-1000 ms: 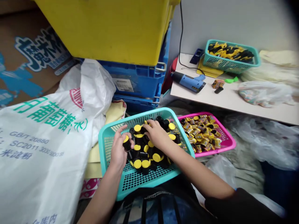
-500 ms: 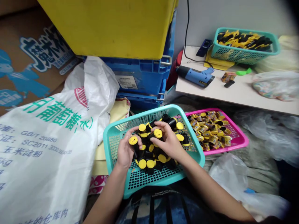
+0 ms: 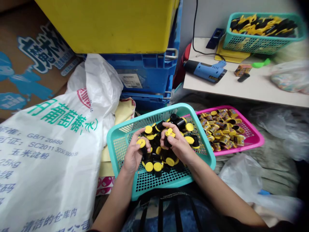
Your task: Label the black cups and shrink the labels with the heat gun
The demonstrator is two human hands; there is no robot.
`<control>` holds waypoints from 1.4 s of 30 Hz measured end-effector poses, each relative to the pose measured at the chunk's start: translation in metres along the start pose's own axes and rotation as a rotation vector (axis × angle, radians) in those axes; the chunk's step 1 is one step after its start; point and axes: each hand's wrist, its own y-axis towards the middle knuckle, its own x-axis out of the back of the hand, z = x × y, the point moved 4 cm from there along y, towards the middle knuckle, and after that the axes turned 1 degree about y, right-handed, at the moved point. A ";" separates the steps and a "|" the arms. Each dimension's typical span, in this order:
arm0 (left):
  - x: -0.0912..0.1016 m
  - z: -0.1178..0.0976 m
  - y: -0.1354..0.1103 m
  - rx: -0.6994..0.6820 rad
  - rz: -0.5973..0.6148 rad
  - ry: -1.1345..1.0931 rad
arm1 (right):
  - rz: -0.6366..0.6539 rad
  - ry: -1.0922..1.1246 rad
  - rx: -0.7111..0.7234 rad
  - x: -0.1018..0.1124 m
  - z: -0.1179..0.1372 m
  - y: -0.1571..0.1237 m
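We read "GB/T 20880", "25kg", green "葡萄糖" on white sack (image 3: pixel 65 175); "魔术" on cardboard box (image 3: pixel 16 35); blue crate (image 3: pixel 154 79) label (image 3: pixel 130 80) too small.

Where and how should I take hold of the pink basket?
I'd pinch the pink basket by its right-end rim, coming from the right. That rim stands exposed with bare wall just inside, while the teal basket hides the left end from view.

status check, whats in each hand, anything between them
Left hand gripping one yellow-capped black piece; right hand holding second piece. Teal basket of similar pieces beneath both. Pink basket alongside right, not between hands.
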 end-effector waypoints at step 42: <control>0.055 -0.007 -0.022 0.086 -0.408 0.734 | -0.211 -0.188 0.120 0.000 0.026 0.012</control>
